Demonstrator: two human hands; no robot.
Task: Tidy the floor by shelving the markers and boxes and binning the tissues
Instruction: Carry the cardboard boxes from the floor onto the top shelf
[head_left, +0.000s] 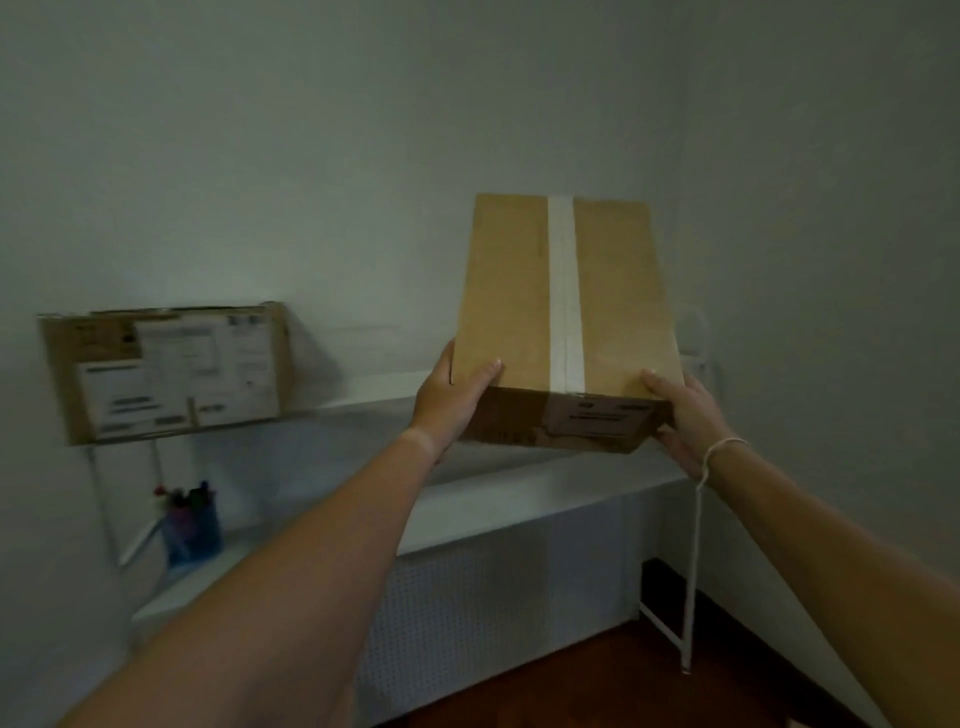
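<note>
Box (566, 317): brown cardboard, white tape strip down top face, held in air above top shelf (519, 483), near end tilted down toward camera.
Left hand (452, 400): closed on box's near left corner, thumb on top.
Right hand (685, 421): closed on near right corner, thumb on top; white string (696, 545) hangs from wrist.
Second box (166, 374): labelled, upright at shelf's left end against wall.
Markers (187, 499): in blue cup (192, 535), lower shelf, left.

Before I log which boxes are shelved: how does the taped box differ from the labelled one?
The taped box is held up by the left hand and right hand; the labelled box rests on the top shelf. One shows white tape, the other paper labels. Both are brown cardboard.
</note>
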